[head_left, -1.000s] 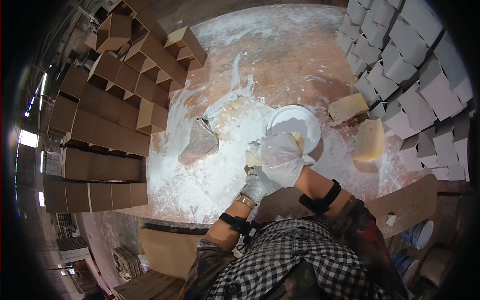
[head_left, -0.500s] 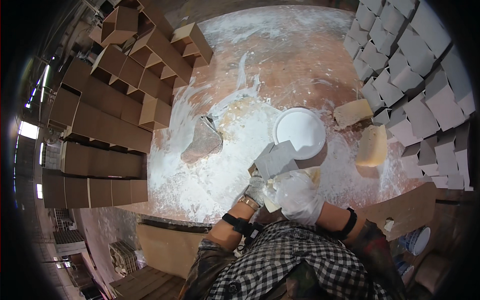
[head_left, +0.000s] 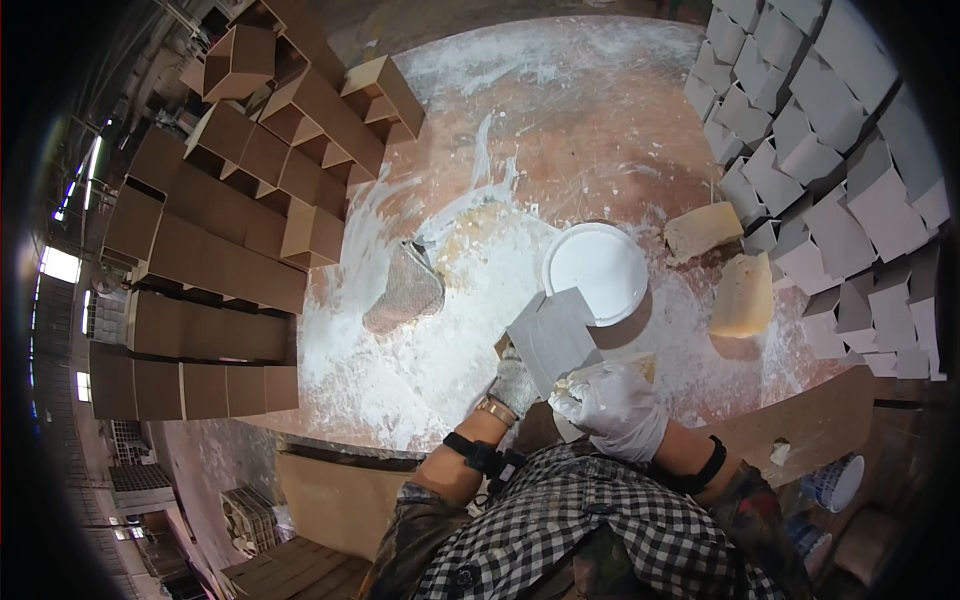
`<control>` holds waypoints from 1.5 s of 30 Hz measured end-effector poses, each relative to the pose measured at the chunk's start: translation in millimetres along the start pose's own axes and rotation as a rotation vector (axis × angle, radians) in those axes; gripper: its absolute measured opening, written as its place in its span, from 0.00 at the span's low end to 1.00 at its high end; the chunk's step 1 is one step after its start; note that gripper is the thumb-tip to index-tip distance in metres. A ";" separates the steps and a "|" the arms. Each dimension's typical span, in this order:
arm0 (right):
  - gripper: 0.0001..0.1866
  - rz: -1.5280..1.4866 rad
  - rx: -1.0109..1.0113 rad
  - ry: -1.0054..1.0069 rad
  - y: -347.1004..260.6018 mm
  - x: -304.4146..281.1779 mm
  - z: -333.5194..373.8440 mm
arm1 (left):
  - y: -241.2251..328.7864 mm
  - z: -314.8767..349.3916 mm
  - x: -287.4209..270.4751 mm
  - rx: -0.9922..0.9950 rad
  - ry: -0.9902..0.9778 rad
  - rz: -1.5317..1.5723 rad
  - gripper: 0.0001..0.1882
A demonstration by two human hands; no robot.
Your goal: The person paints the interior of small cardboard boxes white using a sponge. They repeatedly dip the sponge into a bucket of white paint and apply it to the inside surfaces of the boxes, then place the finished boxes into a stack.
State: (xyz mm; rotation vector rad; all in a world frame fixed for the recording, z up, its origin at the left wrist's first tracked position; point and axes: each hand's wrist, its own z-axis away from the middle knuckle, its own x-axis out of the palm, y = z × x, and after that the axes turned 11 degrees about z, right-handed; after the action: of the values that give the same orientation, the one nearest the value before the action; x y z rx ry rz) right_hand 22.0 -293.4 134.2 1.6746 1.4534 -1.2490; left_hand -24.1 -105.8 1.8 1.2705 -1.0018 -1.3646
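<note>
In front of my body, my left hand [head_left: 515, 385], in a whitish glove, grips a small cardboard box [head_left: 553, 338] by its left side. The box's upper face is grey-white, and bare brown board shows at its left edge. My right hand [head_left: 612, 405], inside a loose, paint-smeared plastic glove, is closed against the near right side of the box. A yellowish sponge [head_left: 648, 368] sticks out past its knuckles; most of it is hidden by the glove. Just beyond the box stands a round white tub [head_left: 597, 272] of white paint.
Two yellow foam blocks [head_left: 742, 295] lie right of the tub. A crumpled, stained cloth [head_left: 405, 290] rests to the left on the paint-smeared table [head_left: 590, 130]. Brown boxes [head_left: 215, 225] are stacked along the left, grey-white coated ones [head_left: 800, 160] along the right.
My right hand has slid a little right and toward me along the box, uncovering more of its grey-white face. My left hand keeps its hold.
</note>
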 end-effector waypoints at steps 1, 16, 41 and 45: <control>0.11 0.000 -0.002 -0.053 0.8 -0.8 -0.7 | 1.5 -0.1 0.5 0.004 0.002 -0.007 0.27; 0.11 0.091 0.002 -0.091 8.1 7.5 -0.9 | 26.3 6.7 -4.7 -0.022 -0.082 -0.531 0.25; 0.18 0.018 0.063 -0.025 45.4 -30.0 -72.1 | -50.1 -7.8 0.2 -0.139 -0.056 0.069 0.23; 0.16 -0.052 0.143 -0.036 53.6 23.8 -89.2 | -38.4 -4.8 12.2 -0.449 0.153 0.829 0.23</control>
State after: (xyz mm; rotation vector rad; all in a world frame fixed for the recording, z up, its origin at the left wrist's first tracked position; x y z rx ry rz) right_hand 96.8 -217.3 139.4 1.7071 1.4235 -1.4339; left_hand -23.6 -110.7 -38.5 0.5046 -0.8948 -0.7586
